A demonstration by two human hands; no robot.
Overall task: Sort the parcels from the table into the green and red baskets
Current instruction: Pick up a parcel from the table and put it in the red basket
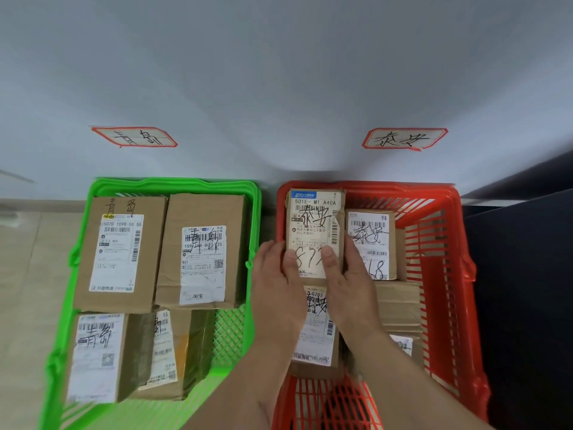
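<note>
Both my hands hold one small brown parcel with a white label at the far left corner of the red basket. My left hand grips its left edge and my right hand grips its right side, thumb on the label. More parcels lie in the red basket: one beside it on the right and one under my wrists. The green basket on the left holds several brown parcels, such as the far left one.
Two red-edged paper signs hang on the grey wall, one above the green basket and one above the red basket. A dark surface stands right of the red basket. Beige floor lies left of the green one.
</note>
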